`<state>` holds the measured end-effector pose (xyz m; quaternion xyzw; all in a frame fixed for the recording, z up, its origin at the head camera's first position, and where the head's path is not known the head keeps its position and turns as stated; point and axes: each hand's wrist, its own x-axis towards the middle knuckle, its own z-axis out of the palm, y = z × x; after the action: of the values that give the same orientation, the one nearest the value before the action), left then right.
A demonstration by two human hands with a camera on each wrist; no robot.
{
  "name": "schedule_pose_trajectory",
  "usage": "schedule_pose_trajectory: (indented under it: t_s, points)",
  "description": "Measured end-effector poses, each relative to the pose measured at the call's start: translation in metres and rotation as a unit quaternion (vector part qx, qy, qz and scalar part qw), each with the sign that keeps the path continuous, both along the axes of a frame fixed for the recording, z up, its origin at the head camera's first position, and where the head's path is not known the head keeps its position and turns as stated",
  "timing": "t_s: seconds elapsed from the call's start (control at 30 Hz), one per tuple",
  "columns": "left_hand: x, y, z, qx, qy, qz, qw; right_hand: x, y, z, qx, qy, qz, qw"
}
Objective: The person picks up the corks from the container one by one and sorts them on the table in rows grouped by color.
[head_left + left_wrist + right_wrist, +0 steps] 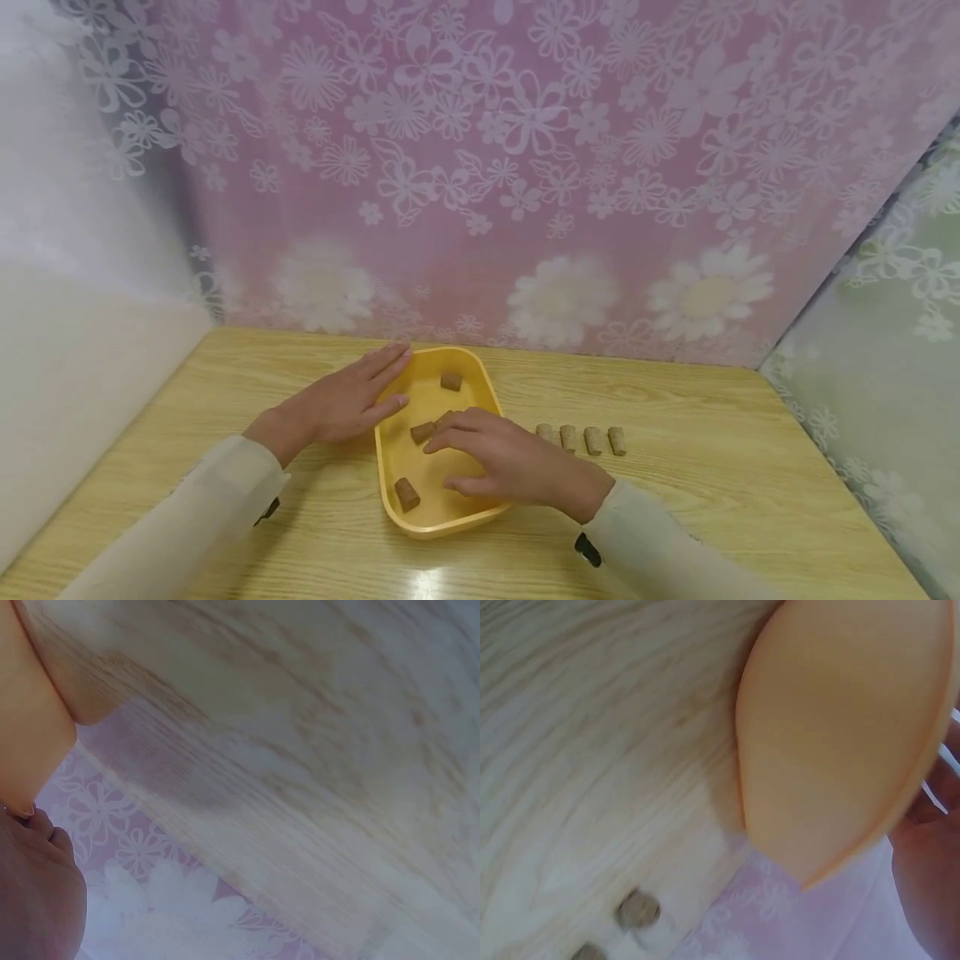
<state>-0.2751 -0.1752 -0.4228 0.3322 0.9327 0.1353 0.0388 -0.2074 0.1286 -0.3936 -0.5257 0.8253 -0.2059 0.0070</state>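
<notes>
A yellow plastic tray (442,527) stands on the table with several brown corks inside. One cork (451,382) lies near its far end, another cork (407,494) near its close end. My left hand (352,400) rests on the tray's left rim, fingers straight and thumb over the inside. Over the tray's right rim reaches my right hand (498,454), its thumb apart from the fingers. Its fingertips are at a cork (444,420) they partly cover; whether they touch it I cannot tell. Just left of that lies one more cork (422,432).
To the right of the tray, several paler corks (592,441) stand in a row on the wooden table (697,483). Two corks (639,908) show in the right wrist view. A pink flowered curtain (480,167) hangs behind the table, with pale cloth on both sides.
</notes>
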Motion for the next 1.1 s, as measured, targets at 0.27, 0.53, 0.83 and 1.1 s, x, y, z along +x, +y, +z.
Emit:
schedule_pose_trajectory:
  t_s: [0.27, 0.53, 0.83, 1.1]
  points:
    - [0.001, 0.001, 0.001, 0.002, 0.002, 0.003, 1.0000, 0.002, -0.021, -0.010, 0.069, -0.009, 0.005, 0.9976]
    - [0.000, 0.001, 0.000, 0.001, 0.006, 0.000, 1.0000, -0.001, -0.032, -0.017, 0.079, 0.000, 0.042, 0.9960]
    - [0.000, 0.000, -0.001, 0.000, 0.007, 0.001, 1.0000, -0.006, -0.041, -0.019, 0.072, 0.023, 0.091, 0.9930]
    - [0.000, 0.001, 0.000, 0.001, 0.001, 0.005, 1.0000, -0.005, -0.046, -0.019, 0.118, -0.011, 0.038, 0.9922]
